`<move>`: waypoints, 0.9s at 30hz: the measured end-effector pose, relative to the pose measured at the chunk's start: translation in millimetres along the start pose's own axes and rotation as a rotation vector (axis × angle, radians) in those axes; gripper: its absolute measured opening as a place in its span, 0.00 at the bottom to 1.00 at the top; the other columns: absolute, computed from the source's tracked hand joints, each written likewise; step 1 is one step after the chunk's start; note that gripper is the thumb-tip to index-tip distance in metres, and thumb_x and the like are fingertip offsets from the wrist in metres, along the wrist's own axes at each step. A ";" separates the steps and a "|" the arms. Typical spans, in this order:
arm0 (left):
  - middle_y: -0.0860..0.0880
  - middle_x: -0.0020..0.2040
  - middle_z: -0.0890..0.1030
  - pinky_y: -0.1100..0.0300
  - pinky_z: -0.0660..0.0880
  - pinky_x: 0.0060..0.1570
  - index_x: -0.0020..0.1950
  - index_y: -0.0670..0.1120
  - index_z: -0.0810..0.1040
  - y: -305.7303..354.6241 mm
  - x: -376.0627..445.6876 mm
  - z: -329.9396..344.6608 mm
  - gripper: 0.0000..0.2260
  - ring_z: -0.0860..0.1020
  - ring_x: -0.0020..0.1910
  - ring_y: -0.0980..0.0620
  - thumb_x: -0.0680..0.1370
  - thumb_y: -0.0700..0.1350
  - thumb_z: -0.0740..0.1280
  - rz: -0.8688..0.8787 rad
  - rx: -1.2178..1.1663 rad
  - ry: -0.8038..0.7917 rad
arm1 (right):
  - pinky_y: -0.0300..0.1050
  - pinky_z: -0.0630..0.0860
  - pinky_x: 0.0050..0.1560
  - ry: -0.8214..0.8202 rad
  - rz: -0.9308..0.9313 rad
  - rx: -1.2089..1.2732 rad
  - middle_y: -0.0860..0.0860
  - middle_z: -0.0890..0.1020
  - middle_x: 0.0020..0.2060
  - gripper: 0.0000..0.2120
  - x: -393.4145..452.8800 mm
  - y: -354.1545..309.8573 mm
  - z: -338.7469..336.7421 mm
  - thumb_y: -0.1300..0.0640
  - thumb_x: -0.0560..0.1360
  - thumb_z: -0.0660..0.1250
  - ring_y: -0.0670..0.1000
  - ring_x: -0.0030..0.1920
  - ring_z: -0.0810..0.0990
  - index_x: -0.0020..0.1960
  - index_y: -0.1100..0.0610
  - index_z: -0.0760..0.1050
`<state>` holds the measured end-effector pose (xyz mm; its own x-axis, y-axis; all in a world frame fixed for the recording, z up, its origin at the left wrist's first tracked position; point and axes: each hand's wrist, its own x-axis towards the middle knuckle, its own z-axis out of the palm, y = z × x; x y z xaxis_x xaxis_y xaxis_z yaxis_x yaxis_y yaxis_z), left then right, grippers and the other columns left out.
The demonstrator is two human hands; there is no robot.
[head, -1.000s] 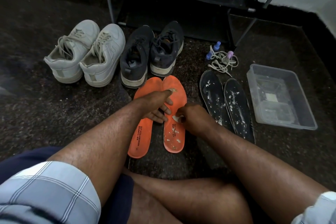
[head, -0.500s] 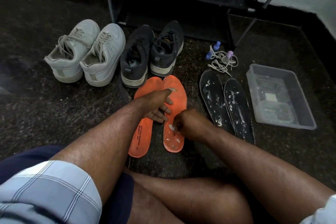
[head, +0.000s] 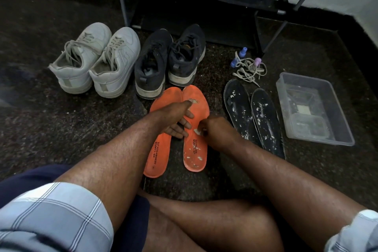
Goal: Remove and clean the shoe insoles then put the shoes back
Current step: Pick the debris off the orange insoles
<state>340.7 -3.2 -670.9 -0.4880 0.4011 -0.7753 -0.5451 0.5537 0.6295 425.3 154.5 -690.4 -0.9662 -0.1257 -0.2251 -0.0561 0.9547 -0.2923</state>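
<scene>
The right hand (head: 216,131), curled onto a small white scrap mid-frame, has slid back up the right orange insole (head: 196,129); the left hand (head: 180,120) stays flat, fingers spread. Two orange insoles, two black insoles (head: 253,116), four shoes (head: 131,59).

1. Orange insoles (head: 196,149): matt foam, printed lettering, white flecks on the right one.
2. Black insoles (head: 253,116): dark, matt, white crumbly smears.
3. White sneakers (head: 96,61): smooth leather-like, matt.
4. Dark shoes (head: 169,61): cloth mesh.
5. Tub (head: 315,112): clear plastic, slightly glossy.
6. Floor (head: 61,129): dark speckled stone.
7. Rack (head: 266,6): black metal tubes.
</scene>
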 end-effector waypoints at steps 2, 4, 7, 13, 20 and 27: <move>0.41 0.53 0.83 0.47 0.81 0.54 0.62 0.46 0.77 0.7 -0.2 0.2 0.27 0.85 0.48 0.41 0.81 0.66 0.53 -0.001 -0.001 -0.001 | 0.46 0.77 0.50 -0.102 -0.061 -0.007 0.51 0.84 0.47 0.09 -6.2 -4.7 1.7 0.50 0.77 0.67 0.52 0.48 0.81 0.50 0.53 0.83; 0.41 0.54 0.83 0.47 0.80 0.55 0.62 0.46 0.77 0.9 0.4 0.2 0.27 0.85 0.48 0.41 0.81 0.66 0.53 -0.003 0.000 -0.004 | 0.46 0.77 0.51 -0.127 -0.076 0.013 0.51 0.83 0.48 0.10 -9.9 -5.6 0.7 0.49 0.77 0.67 0.51 0.48 0.81 0.50 0.54 0.83; 0.41 0.54 0.83 0.47 0.81 0.54 0.63 0.46 0.76 0.4 1.0 0.0 0.27 0.85 0.48 0.41 0.81 0.65 0.52 -0.002 0.001 -0.005 | 0.49 0.76 0.50 0.000 0.007 0.025 0.54 0.79 0.49 0.11 -1.6 1.6 -2.7 0.51 0.78 0.64 0.54 0.47 0.80 0.51 0.56 0.81; 0.40 0.55 0.82 0.47 0.80 0.55 0.64 0.45 0.76 0.7 2.3 0.5 0.27 0.85 0.49 0.40 0.82 0.64 0.51 -0.002 0.008 -0.004 | 0.42 0.71 0.53 -0.086 -0.125 -0.050 0.54 0.79 0.50 0.09 -7.6 -7.2 -3.0 0.56 0.76 0.66 0.52 0.51 0.78 0.51 0.59 0.82; 0.40 0.55 0.81 0.48 0.80 0.55 0.66 0.45 0.75 1.7 2.2 3.1 0.28 0.84 0.50 0.40 0.82 0.65 0.51 0.006 0.015 0.009 | 0.48 0.74 0.48 -0.021 -0.104 -0.067 0.56 0.79 0.46 0.07 -0.3 -8.4 -1.0 0.62 0.74 0.63 0.56 0.47 0.78 0.50 0.58 0.79; 0.40 0.55 0.82 0.46 0.80 0.57 0.66 0.45 0.75 1.3 4.7 2.5 0.28 0.84 0.49 0.40 0.82 0.65 0.52 0.007 0.008 0.015 | 0.48 0.75 0.50 0.024 -0.004 -0.009 0.55 0.76 0.52 0.08 2.7 0.6 -5.4 0.58 0.76 0.63 0.55 0.48 0.79 0.51 0.59 0.80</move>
<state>339.5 1.2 -674.0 -0.5018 0.3942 -0.7700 -0.5362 0.5568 0.6345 421.3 156.1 -686.1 -0.9717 -0.1232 -0.2013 -0.0623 0.9566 -0.2848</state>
